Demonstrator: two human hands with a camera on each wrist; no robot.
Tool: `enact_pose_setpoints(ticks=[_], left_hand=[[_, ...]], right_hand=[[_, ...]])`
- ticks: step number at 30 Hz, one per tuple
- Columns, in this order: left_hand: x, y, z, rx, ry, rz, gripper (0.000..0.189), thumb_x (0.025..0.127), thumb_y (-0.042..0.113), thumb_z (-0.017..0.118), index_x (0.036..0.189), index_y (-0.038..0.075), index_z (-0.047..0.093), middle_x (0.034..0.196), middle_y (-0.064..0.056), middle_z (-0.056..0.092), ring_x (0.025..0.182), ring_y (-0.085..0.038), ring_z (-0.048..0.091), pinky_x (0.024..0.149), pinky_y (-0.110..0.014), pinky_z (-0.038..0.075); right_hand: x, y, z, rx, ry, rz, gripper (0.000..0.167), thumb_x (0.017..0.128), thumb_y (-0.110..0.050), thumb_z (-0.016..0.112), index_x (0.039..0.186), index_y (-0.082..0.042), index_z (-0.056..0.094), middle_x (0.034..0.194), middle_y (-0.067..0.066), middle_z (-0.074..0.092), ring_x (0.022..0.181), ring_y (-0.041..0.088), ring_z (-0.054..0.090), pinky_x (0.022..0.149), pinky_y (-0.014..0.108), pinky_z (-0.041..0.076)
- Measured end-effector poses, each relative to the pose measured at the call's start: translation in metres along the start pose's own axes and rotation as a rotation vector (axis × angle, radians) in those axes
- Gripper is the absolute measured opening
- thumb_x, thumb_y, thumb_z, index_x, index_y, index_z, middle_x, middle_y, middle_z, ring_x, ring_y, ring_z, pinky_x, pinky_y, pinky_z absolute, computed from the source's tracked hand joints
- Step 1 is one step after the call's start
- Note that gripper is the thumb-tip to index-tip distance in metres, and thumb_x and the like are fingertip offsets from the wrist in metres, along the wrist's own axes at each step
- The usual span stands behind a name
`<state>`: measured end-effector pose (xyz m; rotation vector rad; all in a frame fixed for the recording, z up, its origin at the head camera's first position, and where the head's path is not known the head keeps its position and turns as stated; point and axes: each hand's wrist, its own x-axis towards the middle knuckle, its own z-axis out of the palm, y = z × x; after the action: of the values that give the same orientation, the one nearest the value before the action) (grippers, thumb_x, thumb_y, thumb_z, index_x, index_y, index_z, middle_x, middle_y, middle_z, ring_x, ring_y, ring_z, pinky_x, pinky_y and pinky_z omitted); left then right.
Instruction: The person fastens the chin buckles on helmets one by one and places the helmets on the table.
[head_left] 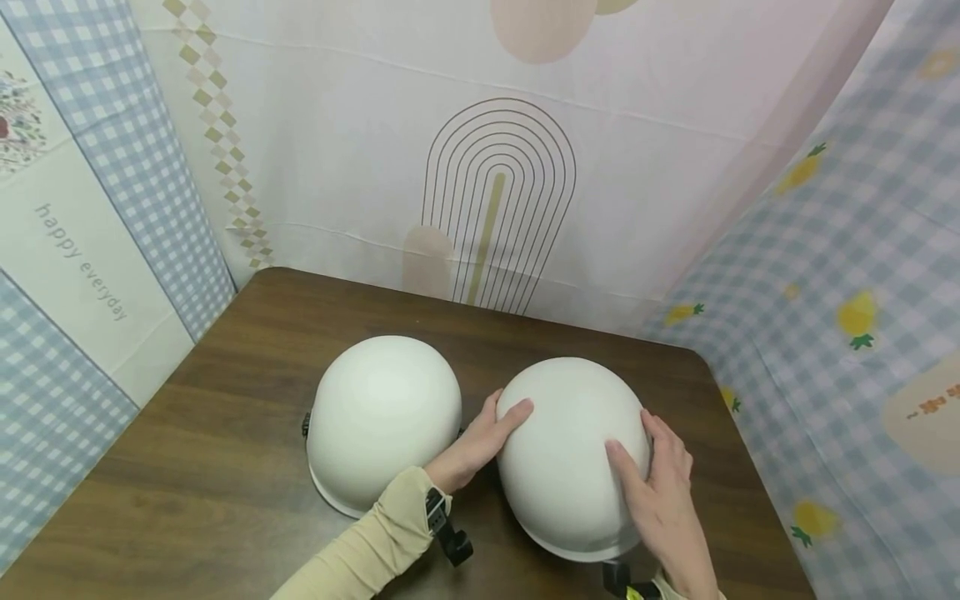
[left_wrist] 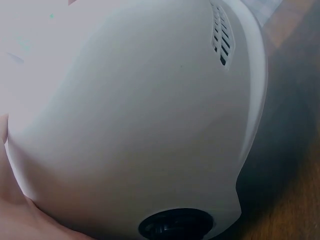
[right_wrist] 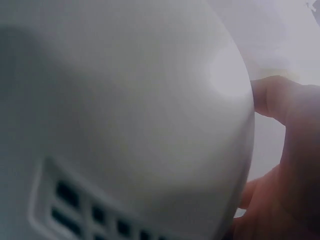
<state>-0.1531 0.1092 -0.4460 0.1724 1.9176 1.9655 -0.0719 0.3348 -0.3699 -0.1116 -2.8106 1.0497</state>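
Two white helmets are on the brown table in the head view. My left hand [head_left: 477,440] grips the left side of the right-hand helmet [head_left: 564,467], its thumb lying on the shell. On the opposite side my right hand [head_left: 665,492] holds the same helmet, with thumb on top and fingers along the edge. The left wrist view shows slotted vents [left_wrist: 221,37] and a round black fitting [left_wrist: 176,223] on the shell. In the right wrist view, vent slots [right_wrist: 97,212] appear close up. The helmet's inside is hidden.
The second white helmet [head_left: 386,408] stands dome up, left of my left hand, with a small black fitting [head_left: 306,424] at its side. The wooden table [head_left: 187,467] meets a patterned white cloth [head_left: 337,167] at the back. Checked cloths hang at both sides.
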Motion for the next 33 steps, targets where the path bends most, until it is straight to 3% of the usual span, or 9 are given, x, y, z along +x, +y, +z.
enact_pose_setpoints(ticks=[4,10,20,27,33], left_hand=[[0.0009,0.0002,0.0004,0.001,0.002,0.000,0.096,0.089,0.067,0.051,0.155,0.009,0.013,0.153,-0.017,0.028,0.136,-0.032,0.034,0.108,-0.054,0.027],[0.0019,-0.0005,0.0006,-0.003,0.009,-0.002,0.098,0.088,0.068,0.052,0.155,0.008,0.012,0.154,-0.018,0.026,0.136,-0.032,0.033,0.108,-0.054,0.027],[0.0020,-0.0001,-0.0003,0.001,0.011,0.004,0.098,0.088,0.068,0.051,0.156,0.010,0.011,0.155,-0.017,0.024,0.138,-0.032,0.030,0.109,-0.055,0.025],[0.0015,0.0015,0.0012,0.030,0.019,0.001,0.102,0.087,0.069,0.052,0.156,0.010,0.008,0.157,-0.017,0.021,0.140,-0.032,0.027,0.110,-0.054,0.025],[0.0029,0.0015,0.0021,0.063,0.036,-0.002,0.102,0.086,0.070,0.052,0.156,0.011,0.008,0.156,-0.018,0.022,0.139,-0.033,0.028,0.108,-0.055,0.027]], right_hand=[[0.0020,-0.0034,0.0015,0.004,-0.021,0.049,0.085,0.094,-0.052,0.057,0.153,-0.004,0.019,0.155,0.022,0.015,0.137,0.043,0.014,0.099,0.070,0.024],[0.0027,-0.0041,0.0043,0.016,-0.066,0.116,0.094,0.091,-0.058,0.057,0.156,-0.012,0.008,0.161,0.013,0.004,0.137,0.054,0.014,0.098,0.073,0.024],[0.0054,-0.0015,0.0061,-0.029,-0.091,0.051,0.097,0.092,-0.056,0.057,0.157,-0.014,-0.001,0.161,0.018,-0.003,0.145,0.041,-0.002,0.102,0.073,0.007],[0.0067,0.0007,0.0076,-0.025,-0.116,0.117,0.103,0.089,-0.062,0.058,0.157,-0.020,-0.007,0.162,0.013,-0.006,0.141,0.051,0.007,0.100,0.075,0.016],[0.0079,0.0029,0.0103,-0.018,-0.130,0.137,0.104,0.089,-0.063,0.056,0.156,-0.019,-0.011,0.161,0.017,-0.002,0.137,0.054,0.016,0.098,0.073,0.026]])
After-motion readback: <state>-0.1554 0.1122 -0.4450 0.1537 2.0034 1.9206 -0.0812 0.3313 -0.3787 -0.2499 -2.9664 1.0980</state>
